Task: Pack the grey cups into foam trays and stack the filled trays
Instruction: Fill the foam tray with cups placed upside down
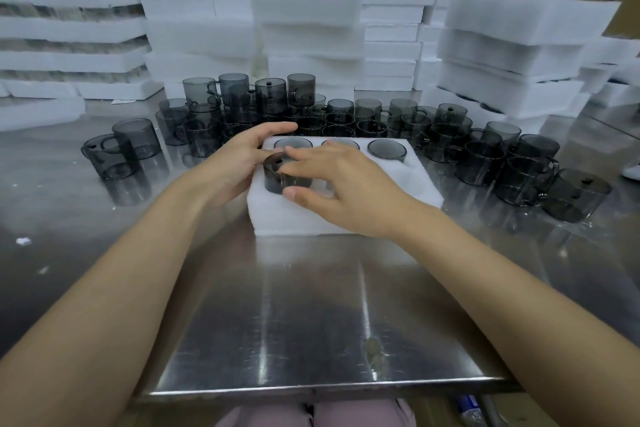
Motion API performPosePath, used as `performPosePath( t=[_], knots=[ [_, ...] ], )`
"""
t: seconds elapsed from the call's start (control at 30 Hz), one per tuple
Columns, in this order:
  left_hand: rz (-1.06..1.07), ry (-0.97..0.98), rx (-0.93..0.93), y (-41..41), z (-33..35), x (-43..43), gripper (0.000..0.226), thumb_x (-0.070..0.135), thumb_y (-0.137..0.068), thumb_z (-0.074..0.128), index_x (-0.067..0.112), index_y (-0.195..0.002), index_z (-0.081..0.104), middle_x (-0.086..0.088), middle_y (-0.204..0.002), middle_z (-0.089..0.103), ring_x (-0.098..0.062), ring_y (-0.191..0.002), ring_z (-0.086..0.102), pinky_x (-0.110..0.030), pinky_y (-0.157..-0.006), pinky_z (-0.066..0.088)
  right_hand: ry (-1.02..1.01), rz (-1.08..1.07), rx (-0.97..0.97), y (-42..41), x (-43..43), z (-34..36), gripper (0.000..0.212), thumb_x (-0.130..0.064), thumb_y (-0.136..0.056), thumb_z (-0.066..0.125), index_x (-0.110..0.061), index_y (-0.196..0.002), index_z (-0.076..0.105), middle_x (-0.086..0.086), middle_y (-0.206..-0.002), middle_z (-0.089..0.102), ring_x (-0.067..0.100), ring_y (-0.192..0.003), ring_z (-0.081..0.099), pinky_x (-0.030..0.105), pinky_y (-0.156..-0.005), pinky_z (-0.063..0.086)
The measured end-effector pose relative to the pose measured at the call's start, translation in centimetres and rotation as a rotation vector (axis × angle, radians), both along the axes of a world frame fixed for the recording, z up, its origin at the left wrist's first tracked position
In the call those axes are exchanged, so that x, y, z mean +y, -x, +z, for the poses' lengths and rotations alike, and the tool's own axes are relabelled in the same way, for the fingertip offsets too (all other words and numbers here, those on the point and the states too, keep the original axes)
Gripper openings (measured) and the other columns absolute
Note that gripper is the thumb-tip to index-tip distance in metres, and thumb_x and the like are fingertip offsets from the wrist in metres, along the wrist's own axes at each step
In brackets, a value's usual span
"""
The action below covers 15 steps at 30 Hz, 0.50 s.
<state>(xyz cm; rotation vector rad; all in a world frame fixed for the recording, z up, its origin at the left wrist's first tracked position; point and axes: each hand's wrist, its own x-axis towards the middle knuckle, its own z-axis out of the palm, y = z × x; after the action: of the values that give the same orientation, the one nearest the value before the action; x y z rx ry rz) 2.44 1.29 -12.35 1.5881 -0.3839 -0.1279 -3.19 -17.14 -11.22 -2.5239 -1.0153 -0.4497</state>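
— Head view: whereabouts of the grey cup [282, 177]?
— Half sunk in the foam tray [398, 184], pocket at 8 o'clock. Pinched by the right hand [336, 180], thumb at 6, fingers over the rim. Left hand [239, 163] curled against 9 o'clock; cannot tell whether gripping.
— Handling?
— Probably light, rigid, slick, breakable (glass or clear plastic, hard to say). Best held by the wall, pressed straight down into soft foam.

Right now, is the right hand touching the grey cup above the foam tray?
Touching. Head view: fingers of the right hand lie over the grey cup, its thumb against the wall.
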Motion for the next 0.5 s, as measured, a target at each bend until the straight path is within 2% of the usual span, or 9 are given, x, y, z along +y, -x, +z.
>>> performPosePath(
  t=[0.1,0.2,0.37,0.5],
  knots=[
    [-0.036,-0.038,0.049,0.02,-0.12,0.33,0.046,-0.008,-0.09,0.051,0.023,-0.124,0.057,0.006,-0.101,0.072,-0.007,-0.084,0.069,-0.017,-0.065,0.053,0.138,-0.015,-0.025,0.18,-0.16,-0.19,0.037,-0.044,-0.097,0.048,-0.031,-0.13,0.058,-0.005,-0.147,0.045,0.014,-0.138,0.037,0.043,-0.116,0.018],
    [-0.06,-0.112,0.051,0.04,-0.09,0.36,0.052,-0.01,-0.089,0.052,0.023,-0.13,0.054,0.002,-0.108,0.07,-0.007,-0.086,0.069,-0.017,-0.066,0.053,0.268,-0.024,-0.056,0.3,-0.35,-0.42,0.043,-0.049,-0.095,0.047,-0.034,-0.136,0.051,-0.007,-0.149,0.041,0.017,-0.141,0.03,0.043,-0.118,0.013],
    [-0.043,-0.141,0.032,-0.03,-0.08,0.27,0.053,-0.012,-0.09,0.05,0.021,-0.132,0.053,-0.001,-0.128,0.057,-0.003,-0.091,0.067,-0.014,-0.07,0.051,0.246,-0.021,-0.058,0.24,-0.28,-0.12,0.044,-0.047,-0.092,0.054,-0.03,-0.133,0.055,-0.004,-0.146,0.046,0.018,-0.141,0.031,0.041,-0.118,0.01],
    [0.01,-0.1,-0.011,0.05,-0.65,0.58,0.044,-0.004,-0.091,0.056,0.021,-0.127,0.056,0.006,-0.122,0.064,-0.003,-0.104,0.064,-0.015,-0.08,0.051,0.207,-0.024,-0.029,0.19,-0.45,-0.47,0.044,-0.049,-0.093,0.052,-0.032,-0.133,0.055,-0.007,-0.15,0.041,0.013,-0.141,0.03,0.038,-0.119,0.011]
  ],
)
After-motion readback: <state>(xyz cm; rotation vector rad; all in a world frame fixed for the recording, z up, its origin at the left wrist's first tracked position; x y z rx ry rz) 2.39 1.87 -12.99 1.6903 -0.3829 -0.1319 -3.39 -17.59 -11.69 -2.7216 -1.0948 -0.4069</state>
